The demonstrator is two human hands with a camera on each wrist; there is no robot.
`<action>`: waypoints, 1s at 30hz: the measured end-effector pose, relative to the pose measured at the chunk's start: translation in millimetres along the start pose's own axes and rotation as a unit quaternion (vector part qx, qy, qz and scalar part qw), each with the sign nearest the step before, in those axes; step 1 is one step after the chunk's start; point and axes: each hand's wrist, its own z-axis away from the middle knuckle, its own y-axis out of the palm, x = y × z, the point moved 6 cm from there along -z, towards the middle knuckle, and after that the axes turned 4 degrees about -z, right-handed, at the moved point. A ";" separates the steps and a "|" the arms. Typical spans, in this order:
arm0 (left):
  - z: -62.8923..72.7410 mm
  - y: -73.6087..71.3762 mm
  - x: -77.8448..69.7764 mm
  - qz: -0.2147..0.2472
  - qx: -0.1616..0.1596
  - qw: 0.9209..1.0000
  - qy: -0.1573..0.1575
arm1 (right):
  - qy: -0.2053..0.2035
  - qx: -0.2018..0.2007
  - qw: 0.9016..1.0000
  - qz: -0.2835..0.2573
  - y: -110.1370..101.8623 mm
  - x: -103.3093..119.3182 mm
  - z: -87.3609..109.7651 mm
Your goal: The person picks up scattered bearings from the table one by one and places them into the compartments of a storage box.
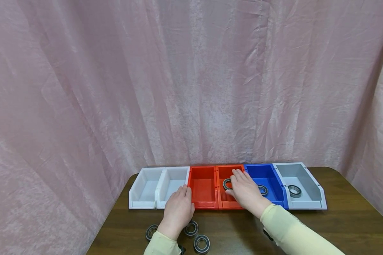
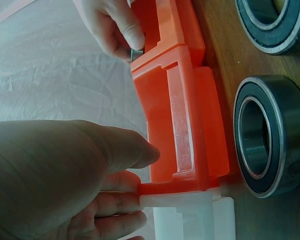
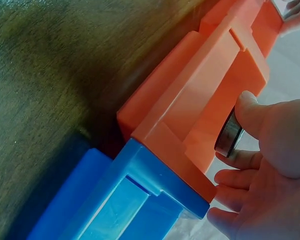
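Note:
My right hand (image 1: 246, 189) is over the right-hand red bin (image 1: 230, 204), pinching a bearing (image 3: 229, 135) between thumb and forefinger; its other fingers are extended near the wall towards the blue bin. My left hand (image 1: 178, 210) is at the front of the seam between a white bin (image 1: 175, 177) and the left-hand red bin (image 1: 203, 184). Its fingers are nearly straight around that wall and hold nothing. Beside the left wrist on the table are several bearings: one (image 1: 151, 232) to the left, one (image 1: 191, 228) to the right, and one (image 1: 202, 244) nearer the front.
Bins stand side by side along the table's back. A blue bin (image 1: 274, 180) holds a bearing (image 1: 263, 190), partly behind my right hand. A grey bin (image 1: 316, 204) at the right end holds another bearing (image 1: 294, 191). A pink curtain (image 1: 191, 88) hangs behind the brown table (image 1: 344, 226).

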 end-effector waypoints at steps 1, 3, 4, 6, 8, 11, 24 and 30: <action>0.0 0.0 0.1 0.000 0.000 1.000 0.000 | 0.001 0.002 1.000 0.001 0.3 0.1 -0.6; 0.3 -0.2 0.1 0.000 0.000 1.000 -0.001 | 0.004 0.007 1.000 -0.002 0.9 0.2 -1.7; 0.3 -0.4 0.2 -0.001 -0.002 1.000 -0.001 | 0.006 0.010 1.000 -0.003 1.2 0.4 -2.2; 0.8 -0.6 0.0 -0.002 -0.004 1.000 -0.001 | 0.011 0.015 1.000 -0.007 2.2 0.3 -2.9; 1.1 -0.6 -0.1 -0.003 -0.005 1.000 -0.001 | 0.012 0.018 1.000 -0.008 3.8 -0.5 -3.5; 0.9 -0.5 -0.3 -0.005 -0.004 1.000 -0.001 | 0.014 0.021 1.000 -0.006 7.5 -2.8 -4.9; 0.1 0.4 0.2 -0.003 0.010 1.000 -0.008 | 0.020 0.029 0.999 -0.007 19.2 -5.2 -9.1; 0.2 -0.5 -0.2 -0.004 0.010 1.000 -0.011 | 0.018 0.025 1.000 -0.003 18.4 -3.0 -9.4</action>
